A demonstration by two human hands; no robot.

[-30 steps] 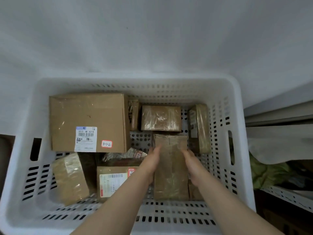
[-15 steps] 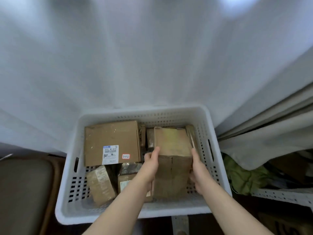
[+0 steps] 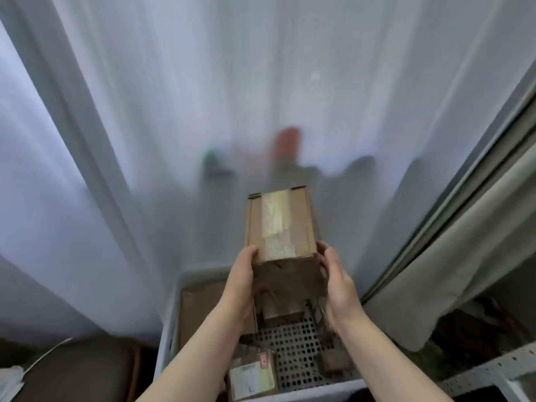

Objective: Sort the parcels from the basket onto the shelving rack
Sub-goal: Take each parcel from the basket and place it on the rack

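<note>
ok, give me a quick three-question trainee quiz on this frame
1. True or false: the taped parcel lies flat on the floor of the basket.
2. Of the left hand and right hand, which grips the parcel? A: left only. B: right only. C: both.
3. The white-labelled parcel lies at the basket's ___ end (near or far).
Key: 1 false; 2 C; 3 near.
</note>
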